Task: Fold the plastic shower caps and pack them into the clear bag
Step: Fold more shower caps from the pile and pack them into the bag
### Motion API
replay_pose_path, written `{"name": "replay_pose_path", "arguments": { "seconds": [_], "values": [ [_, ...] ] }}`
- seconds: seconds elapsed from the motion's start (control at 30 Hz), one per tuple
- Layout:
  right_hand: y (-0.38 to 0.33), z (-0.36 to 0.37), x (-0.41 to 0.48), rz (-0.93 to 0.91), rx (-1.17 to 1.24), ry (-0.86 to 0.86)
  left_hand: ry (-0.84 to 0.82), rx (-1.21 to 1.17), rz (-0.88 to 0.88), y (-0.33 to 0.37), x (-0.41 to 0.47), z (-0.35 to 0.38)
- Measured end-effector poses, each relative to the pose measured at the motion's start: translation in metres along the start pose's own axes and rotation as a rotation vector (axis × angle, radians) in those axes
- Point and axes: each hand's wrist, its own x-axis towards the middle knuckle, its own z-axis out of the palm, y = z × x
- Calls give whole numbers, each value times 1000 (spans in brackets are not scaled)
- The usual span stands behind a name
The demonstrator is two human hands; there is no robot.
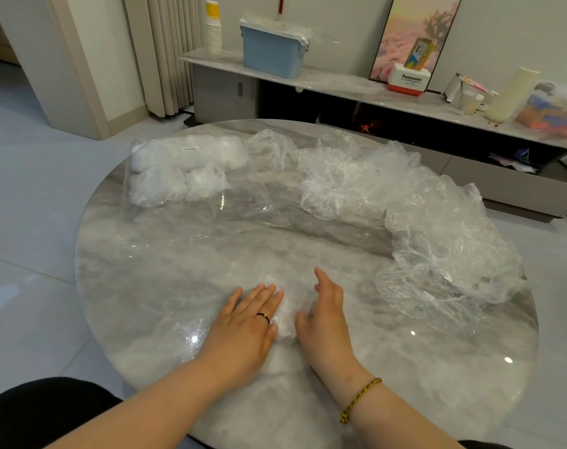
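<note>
1. A left hand (pixel 246 322), fingers straight, pressed a folded shower cap (pixel 287 315); the right hand (pixel 327 315), fingers relaxed, touched its other side.
2. The clear bag (pixel 185 170) lay beyond the hands, leftward; loose caps (pixel 437 238) lay rightward.

Soft, even indoor light; small glare spots on the glossy table (pixel 437 384); wide-angle bending at edges.

Left hand (pixel 246 322) and right hand (pixel 324 315) touch a bunched shower cap (pixel 287 314) between them.
</note>
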Motion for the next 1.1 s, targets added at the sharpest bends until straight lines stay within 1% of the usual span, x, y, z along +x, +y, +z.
{"name": "replay_pose_path", "arguments": {
  "seconds": [0.07,0.1,0.17,0.2,0.27,0.3,0.33,0.37,0.4,0.47,0.5,0.53,0.6,0.7,0.9,0.97,1.03,1.1],
  "values": [
    [0,4,1,-163,-200,219,-17,36,-5,1,0,2],
    [-2,6,1,-245,-284,264,-35,54,3,2,1,3],
    [-4,12,-2,-362,-373,195,-106,89,-18,3,3,5],
    [-4,14,-3,-392,-407,146,-133,80,-44,4,4,4],
    [-4,14,-4,-312,-476,-3,-136,37,-102,8,5,0],
    [-6,11,-5,-255,-538,-48,-113,47,-115,8,6,0],
    [-3,9,-3,-222,-584,-72,-90,93,-73,6,7,2],
    [-1,9,-1,-200,-597,-89,-116,81,-64,6,5,1],
    [0,7,1,-190,-607,-135,-155,66,-54,7,5,-3],
    [-1,5,4,-185,-632,-143,-198,77,-57,9,7,-5],
    [-1,5,4,-222,-638,-102,-200,77,-70,9,7,-3],
    [3,7,3,-265,-627,-119,-190,66,-83,9,7,-4],
    [4,5,-1,-217,-586,-263,-200,57,-91,11,7,-4],
    [2,4,2,-182,-585,-284,-219,26,-104,11,7,-4],
    [1,3,3,-189,-563,-304,-245,32,-120,11,9,-8],
    [4,5,2,-188,-546,-307,-252,-8,-132,9,10,-8],
    [3,3,1,-169,-480,-270,-200,-89,-199,7,8,-12],
    [3,-1,2,-106,-374,-191,-105,-149,-316,5,5,-18]
  ]
}}
